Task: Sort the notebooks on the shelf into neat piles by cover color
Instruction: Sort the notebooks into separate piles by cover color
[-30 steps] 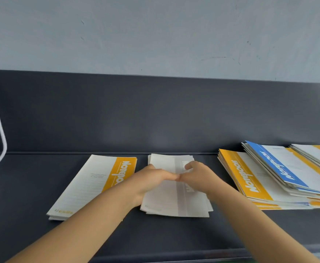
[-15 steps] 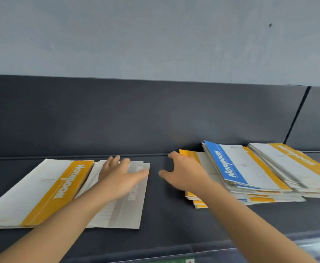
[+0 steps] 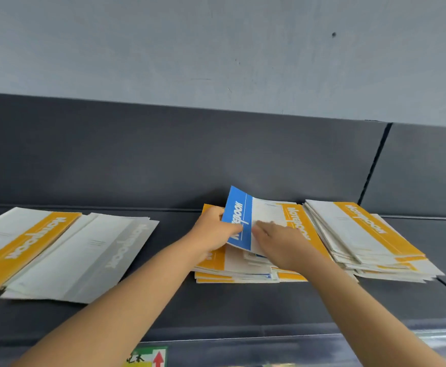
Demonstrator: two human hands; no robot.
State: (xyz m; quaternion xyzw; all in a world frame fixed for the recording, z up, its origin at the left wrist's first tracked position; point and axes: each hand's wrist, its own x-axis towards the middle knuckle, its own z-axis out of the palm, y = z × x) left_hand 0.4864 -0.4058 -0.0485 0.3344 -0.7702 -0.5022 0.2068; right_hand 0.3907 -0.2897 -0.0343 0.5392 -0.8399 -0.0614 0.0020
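A blue-banded notebook (image 3: 239,215) tilts up off a mixed pile (image 3: 232,274) of yellow and blue notebooks at the middle of the dark shelf (image 3: 216,300). My left hand (image 3: 212,231) grips its left edge, thumb over the blue band. My right hand (image 3: 282,243) lies on the white part of its cover with fingers pointing left. At the left lie a yellow-banded pile (image 3: 18,242) and a grey-banded pile (image 3: 84,258), side by side and overlapping slightly.
Another fanned stack of yellow-banded notebooks (image 3: 364,237) sits at the right, against the mixed pile. The shelf's dark back panel (image 3: 190,154) rises behind everything. A label with a red arrow (image 3: 150,357) shows at the shelf's front edge.
Both hands left the grey pile and moved right to the mixed pile. My left hand took hold of the blue notebook and lifted its left edge; my right hand came down on its cover.
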